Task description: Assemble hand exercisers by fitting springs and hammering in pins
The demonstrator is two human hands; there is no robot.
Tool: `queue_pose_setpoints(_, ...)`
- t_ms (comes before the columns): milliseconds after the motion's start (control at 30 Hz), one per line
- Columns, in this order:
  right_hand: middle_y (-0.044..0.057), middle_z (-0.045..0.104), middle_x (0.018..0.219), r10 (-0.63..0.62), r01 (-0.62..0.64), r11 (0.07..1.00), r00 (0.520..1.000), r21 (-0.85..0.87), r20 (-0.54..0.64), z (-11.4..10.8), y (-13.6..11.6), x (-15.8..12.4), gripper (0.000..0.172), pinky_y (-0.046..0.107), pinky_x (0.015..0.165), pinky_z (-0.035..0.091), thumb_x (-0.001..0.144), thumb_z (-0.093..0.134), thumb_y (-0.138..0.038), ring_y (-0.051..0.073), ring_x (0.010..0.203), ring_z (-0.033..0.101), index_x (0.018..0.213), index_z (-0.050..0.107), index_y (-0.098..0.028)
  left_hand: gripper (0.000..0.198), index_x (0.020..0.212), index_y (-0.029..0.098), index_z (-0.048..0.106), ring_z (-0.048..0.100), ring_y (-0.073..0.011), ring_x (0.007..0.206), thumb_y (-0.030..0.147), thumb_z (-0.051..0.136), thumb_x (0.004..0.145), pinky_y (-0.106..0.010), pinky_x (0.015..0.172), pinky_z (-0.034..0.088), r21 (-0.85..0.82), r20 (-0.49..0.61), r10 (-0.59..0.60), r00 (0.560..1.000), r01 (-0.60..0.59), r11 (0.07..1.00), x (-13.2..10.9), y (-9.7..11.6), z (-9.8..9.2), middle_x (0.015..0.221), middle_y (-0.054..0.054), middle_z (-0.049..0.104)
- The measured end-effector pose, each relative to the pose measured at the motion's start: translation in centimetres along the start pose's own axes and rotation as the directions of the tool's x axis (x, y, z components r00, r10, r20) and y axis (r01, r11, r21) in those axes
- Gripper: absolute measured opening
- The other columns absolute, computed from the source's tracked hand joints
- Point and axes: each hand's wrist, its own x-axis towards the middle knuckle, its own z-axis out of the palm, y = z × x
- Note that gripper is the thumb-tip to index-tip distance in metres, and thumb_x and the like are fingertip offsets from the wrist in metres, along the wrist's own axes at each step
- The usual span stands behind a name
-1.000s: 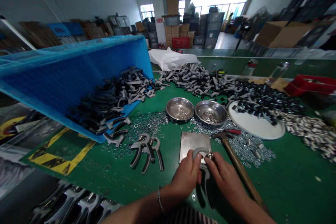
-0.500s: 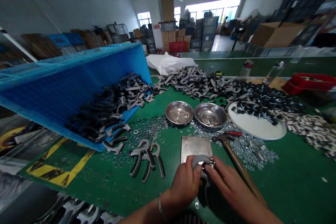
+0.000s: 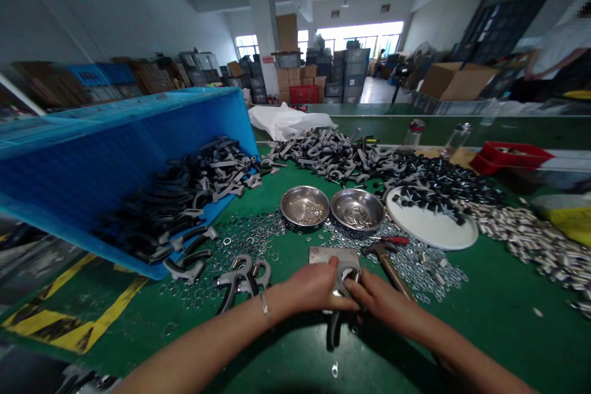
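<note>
My left hand (image 3: pixel 316 286) is closed around a grey and black hand grip strengthener (image 3: pixel 334 333), with one dark handle hanging below the fingers. My right hand (image 3: pixel 373 297) pinches the same strengthener from the other side, near its coil spring (image 3: pixel 356 275). Part of it is hidden by my fingers. Just behind my hands lies a square metal plate (image 3: pixel 318 253). To the left, two more hand grip strengtheners (image 3: pixel 241 271) rest on the green table, partly covered by my left forearm. A hammer (image 3: pixel 390 265) lies beyond my right hand.
Two steel bowls (image 3: pixel 287 217) of small parts stand behind the plate, beside a white plate (image 3: pixel 431 235) of black-headed screws. Loose washers (image 3: pixel 418 271) are scattered around. A blue crate (image 3: pixel 138 166) of handles lies tipped at left. Metal sleeves (image 3: pixel 521 231) are heaped at right.
My left forearm has swung up and across, now covering part of the two strengtheners on the table. The held strengthener has turned, its handle now hanging below. The view has shifted slightly.
</note>
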Motion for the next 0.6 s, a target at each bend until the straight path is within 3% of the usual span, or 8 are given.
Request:
queue_pose_setpoints(67, 0.007, 0.075, 0.087, 0.018, -0.017, 0.988, 1.0, -0.153, 0.008, -1.5, 2.4, 2.7, 0.027, 0.029, 0.068, 0.052, 0.098, 0.051, -0.037, 0.021, 0.077, 0.069, 0.101, 0.07, -0.017, 0.066, 0.113, 0.015, 0.063, 0.072, -0.0332, 0.082, 0.069, 0.067, 0.075, -0.034, 0.065, 0.051, 0.134, 0.111, 0.023, 0.994, -0.038, 0.99, 2.2, -1.5, -0.4, 0.094, -0.017, 0.073)
queue_pose_setpoints(133, 0.011, 0.074, 0.096, 0.032, -0.045, 0.961, 0.998, -0.272, -0.052, -3.8, 4.9, 5.5, 0.025, 0.033, 0.078, 0.049, 0.096, 0.053, -0.031, 0.024, 0.089, 0.067, 0.101, 0.072, -0.016, 0.057, 0.101, 0.014, 0.069, 0.072, -0.0355, 0.083, 0.066, 0.065, 0.079, -0.038, 0.068, 0.054, 0.285, 0.194, 0.009, 0.981, -0.065, 0.956, 4.4, -2.3, -1.0, 0.092, -0.019, 0.073)
queue_pose_setpoints(200, 0.015, 0.072, 0.101, 0.039, -0.078, 0.931, 0.993, -0.356, -0.116, -6.1, 6.9, 8.0, 0.024, 0.038, 0.087, 0.044, 0.095, 0.053, -0.025, 0.029, 0.101, 0.062, 0.097, 0.074, -0.014, 0.045, 0.094, 0.013, 0.071, 0.072, -0.036, 0.085, 0.057, 0.064, 0.085, -0.04, 0.072, 0.055, 0.384, 0.201, 0.002, 0.98, -0.081, 0.92, 6.6, -2.7, -1.9, 0.091, -0.02, 0.073)
queue_pose_setpoints(300, 0.019, 0.071, 0.096, 0.046, -0.106, 0.879, 0.989, -0.466, -0.138, -7.7, 8.8, 11.0, 0.023, 0.042, 0.092, 0.04, 0.092, 0.057, -0.021, 0.033, 0.108, 0.056, 0.084, 0.076, -0.011, 0.027, 0.103, 0.013, 0.07, 0.07, -0.0325, 0.098, 0.033, 0.053, 0.096, -0.04, 0.082, 0.054, 0.424, 0.115, 0.013, 0.993, -0.061, 0.904, 10.9, -2.8, -3.2, 0.103, -0.019, 0.072)
queue_pose_setpoints(433, 0.018, 0.071, 0.103, 0.076, -0.132, 0.828, 0.989, -0.545, -0.124, -6.5, 10.0, 14.1, 0.015, 0.045, 0.097, 0.04, 0.09, 0.064, -0.022, 0.032, 0.115, 0.055, 0.089, 0.074, -0.01, 0.023, 0.106, 0.01, 0.069, 0.065, -0.0276, 0.108, 0.017, 0.049, 0.097, -0.042, 0.096, 0.05, 0.43, 0.064, -0.021, 0.998, -0.009, 0.903, 17.7, -3.5, -4.1, 0.11, -0.018, 0.069)
queue_pose_setpoints(600, 0.007, 0.067, 0.113, 0.153, -0.194, 0.835, 0.981, -0.514, -0.122, -4.3, 11.7, 16.2, 0.022, 0.047, 0.096, 0.048, 0.092, 0.065, -0.034, 0.023, 0.108, 0.062, 0.103, 0.067, -0.015, 0.036, 0.124, 0.016, 0.058, 0.063, -0.0222, 0.105, 0.036, 0.061, 0.095, -0.044, 0.089, 0.055, 0.375, 0.093, -0.047, 0.995, 0.009, 0.927, 22.5, -5.1, -2.8, 0.124, -0.009, 0.061)
